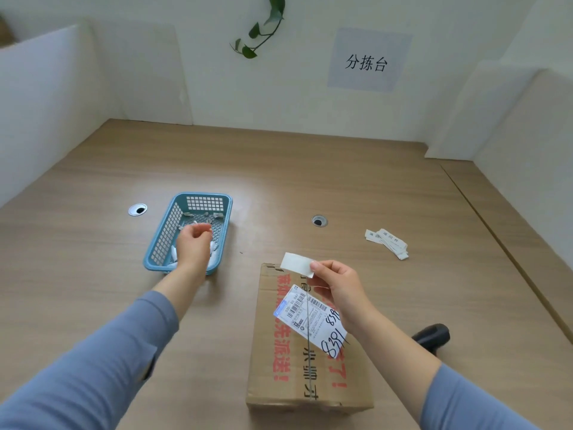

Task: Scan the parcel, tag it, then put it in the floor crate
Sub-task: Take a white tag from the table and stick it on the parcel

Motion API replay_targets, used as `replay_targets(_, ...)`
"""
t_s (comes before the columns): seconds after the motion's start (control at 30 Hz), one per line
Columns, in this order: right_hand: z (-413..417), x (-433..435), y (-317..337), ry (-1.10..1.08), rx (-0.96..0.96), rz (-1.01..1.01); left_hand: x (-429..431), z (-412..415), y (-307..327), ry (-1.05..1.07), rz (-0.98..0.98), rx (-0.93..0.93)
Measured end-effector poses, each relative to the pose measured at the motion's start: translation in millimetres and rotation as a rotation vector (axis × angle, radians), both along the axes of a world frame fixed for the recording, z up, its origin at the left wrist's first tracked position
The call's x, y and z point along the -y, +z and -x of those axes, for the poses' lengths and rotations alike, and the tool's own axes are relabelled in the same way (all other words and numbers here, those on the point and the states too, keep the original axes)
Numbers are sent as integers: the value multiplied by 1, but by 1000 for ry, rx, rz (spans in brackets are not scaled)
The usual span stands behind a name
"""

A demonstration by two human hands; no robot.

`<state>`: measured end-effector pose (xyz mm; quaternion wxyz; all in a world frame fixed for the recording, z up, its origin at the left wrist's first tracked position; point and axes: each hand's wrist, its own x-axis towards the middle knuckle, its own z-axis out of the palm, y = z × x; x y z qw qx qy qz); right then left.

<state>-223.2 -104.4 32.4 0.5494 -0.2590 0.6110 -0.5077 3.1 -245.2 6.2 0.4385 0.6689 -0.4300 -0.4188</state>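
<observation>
Nearest the camera, two blue-grey sleeves (pixel 93 361) reach forward over a wood-grain surface (pixel 310 169). Between them, slightly right of centre, sits the cardboard parcel (pixel 307 380), flat on the surface with its long side running away from the viewer. Red and black printed characters run along its top, and a white shipping label (pixel 305 315) with barcodes is stuck across the taped seam, with black handwritten numbers on its lower part.

Above the far end of the parcel, the right hand (pixel 336 287) pinches a small white tag (pixel 297 264) between thumb and forefinger; the other fingers are curled loosely beneath, and the tag sticks out to the left, held clear of the box top.

To the left, the left hand (pixel 193 243) hangs over a blue plastic basket (pixel 161 237) with latticed walls. Its fingers are bunched together with the tips nearly closed; whether they have hold of anything cannot be told. Small white scraps (pixel 203 215) lie in the basket's bottom.

On the right, behind the right forearm, a black scanner (pixel 432 336) lies on the surface, partly hidden. Farther back on the right is a loose pile of white printed tags (pixel 387 243). Two round cable grommets (pixel 137 209) are set into the surface, one left of the basket and one near the middle.

White partition boards (pixel 43 97) close in both sides. On the back wall hang a paper sign (pixel 367 62) with black characters and a green trailing vine (pixel 263 29).
</observation>
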Motion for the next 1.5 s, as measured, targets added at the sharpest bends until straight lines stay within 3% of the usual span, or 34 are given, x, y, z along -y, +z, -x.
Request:
replay_targets(0.1, -4, 4, -1, -59, -20, -5, -44, 54, 28, -308, 145, -33)
replay_targets(0.23, -5, 7, 3, -115, -21, 20, -85, 93, 27, -621, 333, 256)
replay_targets(0.6, -4, -5, 16, -156, 125, 14, -112, 113, 35, -516, 713, 714)
replay_targets(0.73, -2, -13, 21, -142, 126, -1, -118, 116, 41, -489, 774, 777)
replay_targets(0.83, 3, -18, 23, -68, 110, -71, -123, 117, 47, -509, 637, 630)
replay_targets(1.0, 11, -29, 28, 42, 143, -120, -130, 118, 61, -561, 233, 172)
replay_targets(1.13, 16, -38, 29, 170, 207, -94, -132, 114, 71, -467, 12, -146)
replay_targets(1.27, 24, -38, 28, 126, 145, -95, -127, 104, 70, -346, -196, -437)
replay_targets(1.5, 26, -36, 30, -16, 43, -11, -127, 100, 65, -203, -295, -604)
